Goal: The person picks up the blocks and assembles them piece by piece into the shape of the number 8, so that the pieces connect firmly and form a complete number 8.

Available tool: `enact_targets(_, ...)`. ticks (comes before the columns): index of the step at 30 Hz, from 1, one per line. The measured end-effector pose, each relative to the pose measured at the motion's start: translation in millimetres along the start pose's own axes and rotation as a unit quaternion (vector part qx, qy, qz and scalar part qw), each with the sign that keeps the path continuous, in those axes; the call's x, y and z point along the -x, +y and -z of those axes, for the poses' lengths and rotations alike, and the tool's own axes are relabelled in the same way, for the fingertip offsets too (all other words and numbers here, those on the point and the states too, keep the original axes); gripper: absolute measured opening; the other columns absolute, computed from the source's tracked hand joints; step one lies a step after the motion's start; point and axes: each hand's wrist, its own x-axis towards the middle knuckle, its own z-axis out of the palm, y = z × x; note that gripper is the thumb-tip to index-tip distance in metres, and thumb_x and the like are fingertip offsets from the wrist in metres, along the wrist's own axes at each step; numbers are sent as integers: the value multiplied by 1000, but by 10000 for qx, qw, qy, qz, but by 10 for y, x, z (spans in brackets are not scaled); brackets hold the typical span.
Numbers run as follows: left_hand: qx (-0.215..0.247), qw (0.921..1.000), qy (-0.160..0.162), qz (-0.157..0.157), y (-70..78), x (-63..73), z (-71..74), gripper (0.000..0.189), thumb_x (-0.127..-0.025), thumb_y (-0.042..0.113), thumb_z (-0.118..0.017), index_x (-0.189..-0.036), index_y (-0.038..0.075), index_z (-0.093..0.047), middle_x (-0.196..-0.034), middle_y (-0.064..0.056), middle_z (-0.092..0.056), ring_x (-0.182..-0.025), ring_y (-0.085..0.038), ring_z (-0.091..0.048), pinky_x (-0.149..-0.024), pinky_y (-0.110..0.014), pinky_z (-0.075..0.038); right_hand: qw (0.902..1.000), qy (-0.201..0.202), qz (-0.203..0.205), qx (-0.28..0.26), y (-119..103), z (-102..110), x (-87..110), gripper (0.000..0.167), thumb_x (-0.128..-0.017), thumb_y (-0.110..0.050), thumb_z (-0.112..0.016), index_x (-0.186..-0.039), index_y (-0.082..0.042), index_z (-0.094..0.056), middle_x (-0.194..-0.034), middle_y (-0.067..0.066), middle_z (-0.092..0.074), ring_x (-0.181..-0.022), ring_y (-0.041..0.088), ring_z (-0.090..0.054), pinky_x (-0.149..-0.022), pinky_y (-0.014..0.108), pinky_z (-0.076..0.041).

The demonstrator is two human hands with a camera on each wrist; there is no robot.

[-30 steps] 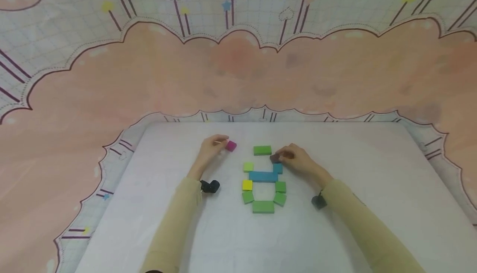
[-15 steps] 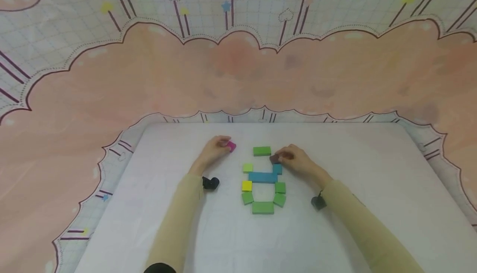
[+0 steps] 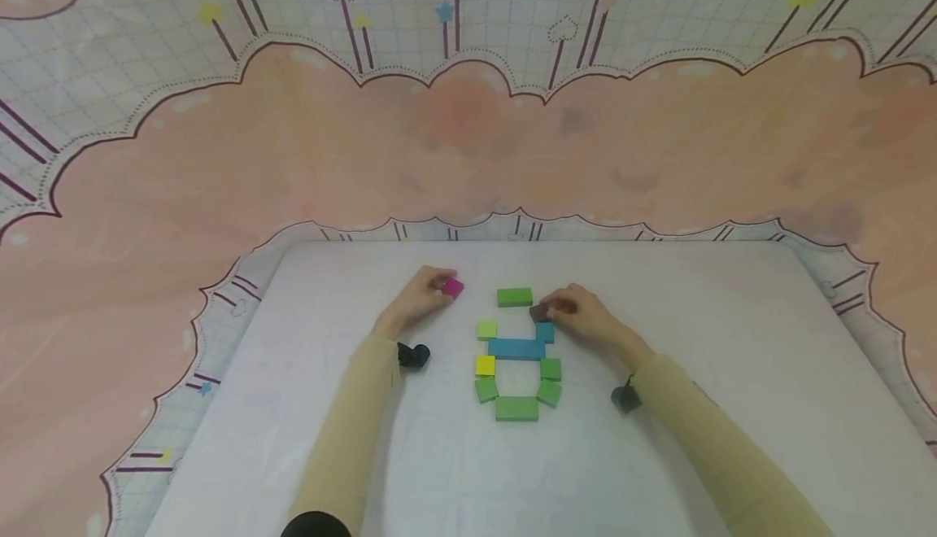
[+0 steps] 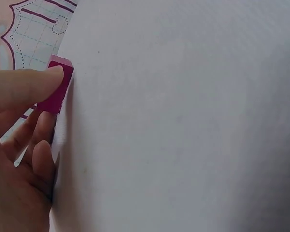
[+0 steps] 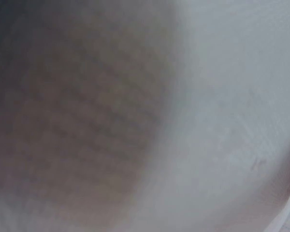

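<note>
My left hand (image 3: 423, 294) pinches a magenta block (image 3: 453, 287) at the far left of the block figure; in the left wrist view the thumb presses on the face of this magenta block (image 4: 55, 94). On the other side, my right hand (image 3: 584, 315) holds a dark brown block (image 3: 539, 312) by its right end. That brown block sits between a green bar (image 3: 515, 298) at the top and a small blue block (image 3: 545, 332). The right wrist view is mostly blurred, with only a sliver of hand at its edge.
Below lie a long blue bar (image 3: 516, 349), a light green block (image 3: 486, 330), a yellow block (image 3: 485, 366), several green blocks and a green bar (image 3: 516, 409) at the bottom. They lie on a white table (image 3: 454, 480) before a patterned cloth (image 3: 468, 154).
The left hand has shifted slightly right, and its fingers have closed round the magenta block. The right hand and the brown block stay in nearly the same place.
</note>
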Motion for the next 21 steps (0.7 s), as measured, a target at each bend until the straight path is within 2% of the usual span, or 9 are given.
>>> enact_targets(12,-200,9995,228,-107,-48,-22,-18,46,-88,6,-61,-134,10,-55,-125,-17,-51,-120,-32,-50,-106,-45,-40,10000,-23,-2,-44,4,4,11,28,-95,-14,-58,-122,-11,-63,-109,11,-58,-100,23,-51,-87,33,-43)
enact_targets(21,-96,9988,467,-128,-77,-21,-35,43,-89,7,-63,-131,9,-57,-123,-16,-54,-117,-31,-53,-104,-45,-42,10000,-24,-7,-73,21,3,3,28,-95,-14,-58,-122,-12,-63,-109,10,-58,-101,23,-52,-89,35,-44)
